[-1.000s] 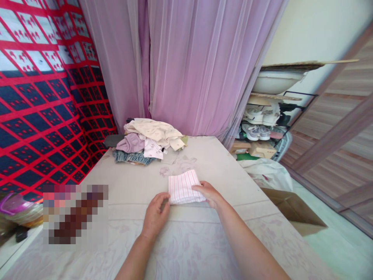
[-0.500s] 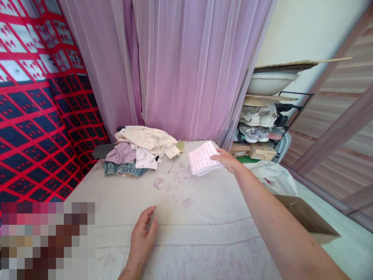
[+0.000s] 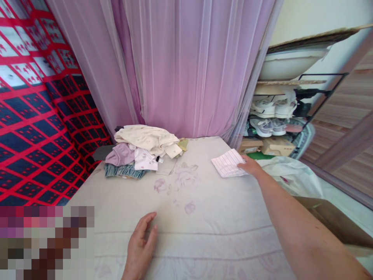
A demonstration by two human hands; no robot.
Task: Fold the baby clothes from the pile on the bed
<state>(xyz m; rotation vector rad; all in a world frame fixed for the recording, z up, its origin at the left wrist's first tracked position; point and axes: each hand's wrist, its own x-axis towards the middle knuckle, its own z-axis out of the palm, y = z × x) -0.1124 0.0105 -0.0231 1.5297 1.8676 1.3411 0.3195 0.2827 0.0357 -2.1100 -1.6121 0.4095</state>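
Near right edge of sheet, right hand grasping folded white, pink-striped cloth; left hand free.

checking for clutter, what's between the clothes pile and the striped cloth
In the head view, only the sheet with its printed flowers shows between the clothes pile and the striped cloth.

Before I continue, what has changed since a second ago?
The right hand has carried the folded pink-striped cloth away from the person and rightward, toward the right edge of the floral sheet. The left hand, at the cloth's edge before, no longer touches it. The heap of clothes stayed by the purple curtain.
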